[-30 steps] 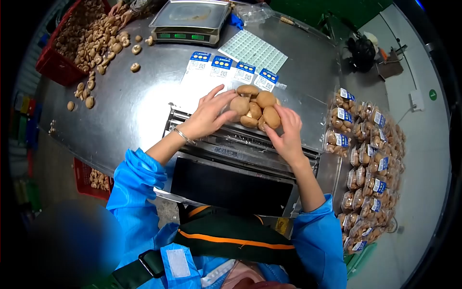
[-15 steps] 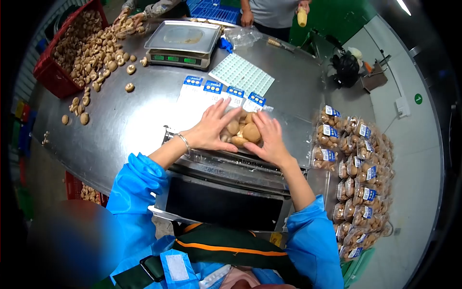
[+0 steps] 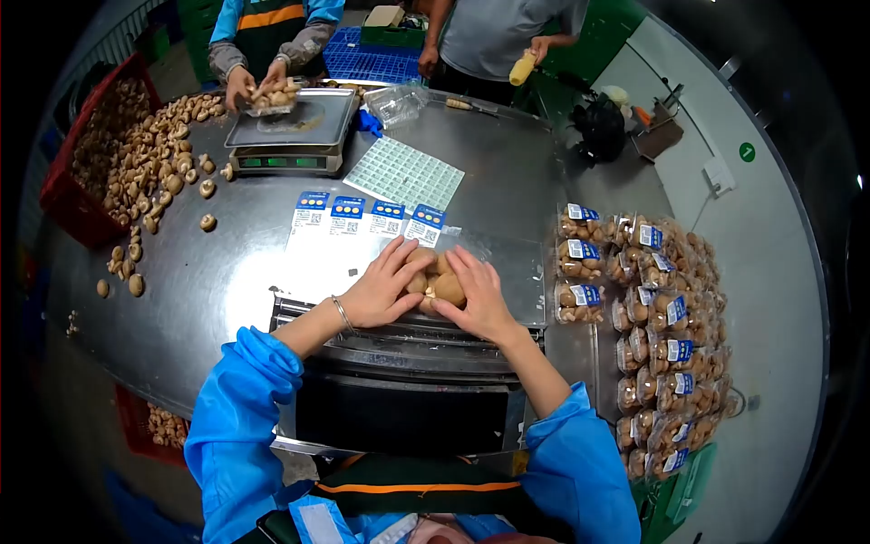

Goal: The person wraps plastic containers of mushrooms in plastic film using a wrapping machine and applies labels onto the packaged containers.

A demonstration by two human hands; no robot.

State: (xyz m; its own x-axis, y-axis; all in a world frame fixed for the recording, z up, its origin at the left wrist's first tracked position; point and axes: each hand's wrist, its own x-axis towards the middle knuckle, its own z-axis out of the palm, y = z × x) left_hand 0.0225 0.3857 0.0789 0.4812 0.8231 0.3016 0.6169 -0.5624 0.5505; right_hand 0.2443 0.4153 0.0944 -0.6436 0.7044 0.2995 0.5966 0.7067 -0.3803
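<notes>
While the left hand [image 3: 390, 290] and the right hand [image 3: 476, 299] curve in from either side, a cluster of mushrooms [image 3: 449, 288] sits clasped between them in the head view, at the near edge of the metal worktop [image 3: 186, 304], just above the rails of a machine with a black panel [image 3: 399, 417]. Both hands are clamped on the cluster, thumbs on its near side and fingers over the far one, and they hide so much that I cannot tell how its wrapping stands. No blue-topped card shows on it, so this one looks unfinished; four printed cards [image 3: 348, 216] lie in a row just beyond the fingers, with a sheet of small stickers [image 3: 405, 175] behind them. What appears done is at the right, where many clear packs [image 3: 675, 349] are massed, a good number bearing blue-and-white labels. Plenty seems left: loose mushrooms [image 3: 149, 177] spill from a red crate [image 3: 68, 186] at the far left, and across the worktop a co-worker's hands [image 3: 239, 86] hold another filled pack [image 3: 273, 98] over the scale [image 3: 285, 161], with no label to be made out on it
</notes>
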